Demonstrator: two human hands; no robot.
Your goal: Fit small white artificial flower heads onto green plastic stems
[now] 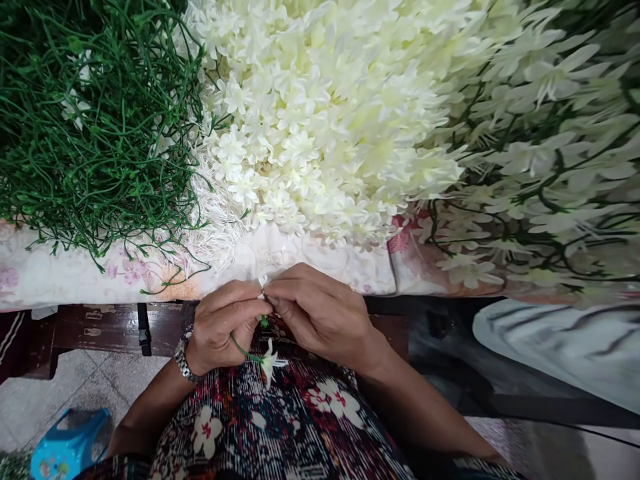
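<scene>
My left hand, with a metal watch on its wrist, is closed on a thin green stem that carries a small white flower hanging over my lap. My right hand meets it fingertip to fingertip and pinches a tiny white petal piece at the stem's top. Both hands hover just in front of the table's edge, over my patterned dress.
On the cloth-covered table lie a heap of bare green stems at left, a big pile of loose cream-white flowers in the middle, and assembled flower sprays at right. A blue plastic stool stands on the floor at lower left.
</scene>
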